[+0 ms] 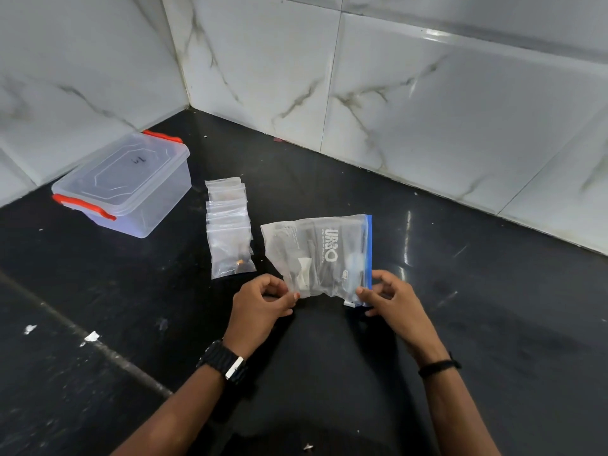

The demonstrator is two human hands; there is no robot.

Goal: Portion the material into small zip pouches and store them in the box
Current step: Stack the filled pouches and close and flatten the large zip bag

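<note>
Clear lidded plastic box with orange latches (121,184) stands closed at far left by the marble-tiled wall (427,93), well apart from both hands; large clear zip bag with blue seal strip (317,256) lies on the black counter (493,291) directly ahead, seal edge rightward, near edge between the hands; row of small clear zip pouches (228,225) lies just left of it, nearer the left hand; left hand (260,307) pinches the bag's near-left corner; right hand (391,299) pinches its seal corner; hands apart

Clear box (131,189) (orange latches (84,205)), blue-edged bag (320,255), black counter (493,307).
</note>
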